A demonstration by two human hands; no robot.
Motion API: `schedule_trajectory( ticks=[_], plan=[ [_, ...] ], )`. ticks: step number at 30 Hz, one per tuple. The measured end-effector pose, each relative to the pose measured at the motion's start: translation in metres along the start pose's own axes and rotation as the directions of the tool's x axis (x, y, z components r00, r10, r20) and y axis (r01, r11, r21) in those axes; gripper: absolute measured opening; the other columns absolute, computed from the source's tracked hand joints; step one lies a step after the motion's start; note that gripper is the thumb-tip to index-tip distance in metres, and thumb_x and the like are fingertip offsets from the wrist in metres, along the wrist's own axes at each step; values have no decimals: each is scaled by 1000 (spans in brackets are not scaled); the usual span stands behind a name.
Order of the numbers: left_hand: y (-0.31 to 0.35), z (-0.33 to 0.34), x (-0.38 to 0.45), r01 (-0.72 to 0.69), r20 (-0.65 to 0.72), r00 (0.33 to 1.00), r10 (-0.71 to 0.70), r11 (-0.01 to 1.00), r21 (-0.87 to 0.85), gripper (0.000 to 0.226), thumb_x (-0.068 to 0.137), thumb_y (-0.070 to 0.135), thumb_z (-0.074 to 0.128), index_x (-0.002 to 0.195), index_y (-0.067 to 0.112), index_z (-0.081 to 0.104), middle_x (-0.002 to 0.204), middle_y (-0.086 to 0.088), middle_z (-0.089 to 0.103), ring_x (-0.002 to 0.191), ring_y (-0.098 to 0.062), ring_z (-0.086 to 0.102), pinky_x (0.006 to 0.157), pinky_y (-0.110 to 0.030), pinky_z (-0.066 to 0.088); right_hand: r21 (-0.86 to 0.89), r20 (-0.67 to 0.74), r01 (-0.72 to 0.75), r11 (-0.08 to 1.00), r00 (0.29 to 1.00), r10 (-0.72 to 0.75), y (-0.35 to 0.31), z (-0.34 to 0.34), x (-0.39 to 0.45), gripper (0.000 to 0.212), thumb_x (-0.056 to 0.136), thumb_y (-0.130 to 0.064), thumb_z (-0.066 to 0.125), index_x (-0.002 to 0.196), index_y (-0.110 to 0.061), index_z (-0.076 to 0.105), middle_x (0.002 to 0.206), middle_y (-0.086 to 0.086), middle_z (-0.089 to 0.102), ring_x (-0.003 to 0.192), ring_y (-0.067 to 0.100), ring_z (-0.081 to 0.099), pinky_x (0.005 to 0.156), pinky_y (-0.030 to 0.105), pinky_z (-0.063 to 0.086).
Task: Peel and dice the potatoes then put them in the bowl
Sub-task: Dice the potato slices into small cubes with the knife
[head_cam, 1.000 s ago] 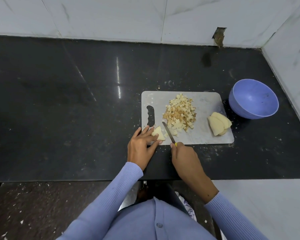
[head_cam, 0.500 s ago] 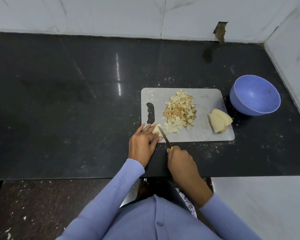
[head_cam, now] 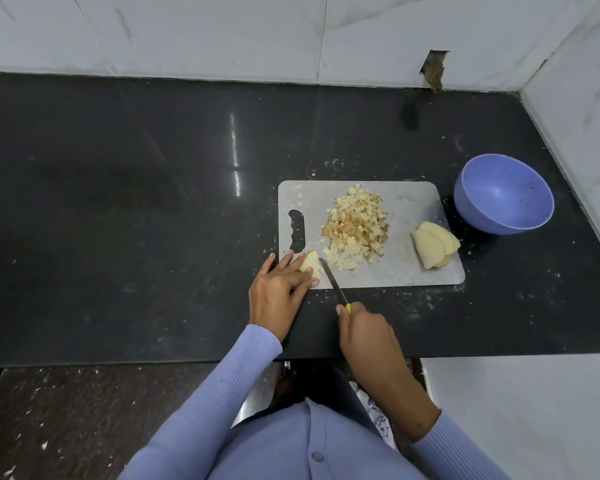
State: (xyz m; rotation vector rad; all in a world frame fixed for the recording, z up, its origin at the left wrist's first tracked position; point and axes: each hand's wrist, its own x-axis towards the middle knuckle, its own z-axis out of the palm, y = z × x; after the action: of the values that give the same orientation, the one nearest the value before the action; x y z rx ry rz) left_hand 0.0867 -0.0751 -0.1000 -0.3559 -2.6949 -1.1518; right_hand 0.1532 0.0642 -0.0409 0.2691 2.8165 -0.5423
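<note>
Since half a second ago our right hand (head_cam: 364, 332) has drawn back toward us a little, and the small yellow-handled steel knife (head_cam: 332, 280) now lies with its tip just beside the pale peeled potato wedge (head_cam: 310, 266) rather than over it. Our left hand (head_cam: 278, 289) presses that wedge down at the near-left corner of the grey rectangular cutting board (head_cam: 409, 265), fingers laid fairly straight across it; our right hand is wrapped round the knife handle. We judge we are mid-dicing: a heap of small potato cubes (head_cam: 355, 227) sits mid-board, stacked peeled potato slices (head_cam: 433, 245) wait at the right edge, and the round lavender plastic bowl (head_cam: 504, 194) beside the board holds nothing. Next we need the blade set squarely on the wedge, clear of our fingertips.
</note>
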Motion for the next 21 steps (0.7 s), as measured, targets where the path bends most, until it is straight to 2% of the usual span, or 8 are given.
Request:
schedule_trajectory(
  ticks=[3, 7, 10, 16, 21],
  plan=[
    [-1, -1, 0, -20, 1, 1000, 20, 999, 27, 15, 78, 16, 78, 92, 14, 77, 116, -5, 66, 120, -17, 55, 111, -35, 30, 7, 12, -7, 1000, 1000, 7, -6, 4, 7, 33, 103, -36, 24, 94, -13, 46, 78, 1, 50, 76, 21, 56, 62, 28, 35],
    [0, -1, 0, -24, -6, 1000, 24, 999, 29, 11, 78, 17, 77, 89, 13, 77, 116, -6, 66, 120, -18, 55, 111, -32, 30, -25, -23, -56, 998, 998, 56, 3, 1, 12, 37, 104, -35, 23, 103, -9, 49, 94, 8, 63, 89, 27, 61, 64, 29, 33],
    [0, -1, -1, -13, -21, 1000, 13, 1000, 1, 13, 77, 16, 79, 89, 12, 77, 117, -6, 66, 121, -19, 55, 111, -32, 29, -24, -27, -44, 999, 999, 43, 5, -2, 16, 38, 103, -35, 24, 105, -8, 50, 95, 10, 63, 89, 27, 60, 64, 30, 33],
    [-2, -2, -2, 24, -61, 998, -24, 1000, -7, 18, 72, 14, 82, 88, 9, 77, 108, -7, 70, 114, -19, 60, 107, -39, 38, 29, -1, 7, 1000, 1000, -7, -13, -2, 26, 39, 104, -36, 24, 105, -8, 52, 96, 10, 63, 88, 28, 59, 64, 30, 33],
    [-4, -2, -2, 36, -43, 998, -39, 997, -63, 18, 72, 13, 81, 90, 9, 76, 108, -7, 70, 114, -17, 60, 107, -29, 34, 4, -27, -37, 999, 999, 37, -2, -4, 30, 40, 104, -35, 24, 107, -7, 52, 99, 13, 63, 91, 29, 59, 64, 31, 33]
  ],
)
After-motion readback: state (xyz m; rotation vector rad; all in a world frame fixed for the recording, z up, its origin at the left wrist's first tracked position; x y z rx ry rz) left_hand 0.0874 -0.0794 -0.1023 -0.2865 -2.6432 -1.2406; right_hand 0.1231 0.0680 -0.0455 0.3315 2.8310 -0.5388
